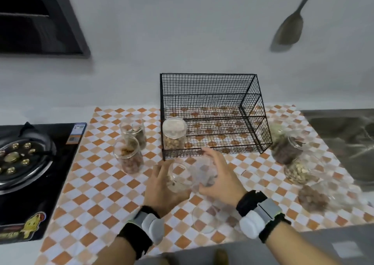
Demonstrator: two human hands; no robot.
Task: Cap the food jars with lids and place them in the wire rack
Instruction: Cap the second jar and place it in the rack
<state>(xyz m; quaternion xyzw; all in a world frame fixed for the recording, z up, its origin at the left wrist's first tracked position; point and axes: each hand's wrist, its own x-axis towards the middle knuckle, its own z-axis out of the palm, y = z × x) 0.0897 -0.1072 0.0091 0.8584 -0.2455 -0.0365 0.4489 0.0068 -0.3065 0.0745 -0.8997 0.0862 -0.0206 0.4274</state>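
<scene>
My left hand (162,186) held a glass jar (179,175) just in front of the wire rack (212,113), above the table (97,194). The jar leaned, its mouth facing up toward me. My right hand (218,175) gripped a clear lid (203,173) against the jar's mouth.

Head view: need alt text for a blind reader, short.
Over a checkered mat, the left hand grips an open glass jar while the right hand holds a clear lid at its mouth. Behind them a black wire rack holds one capped jar; uncapped jars stand on both sides.
</scene>
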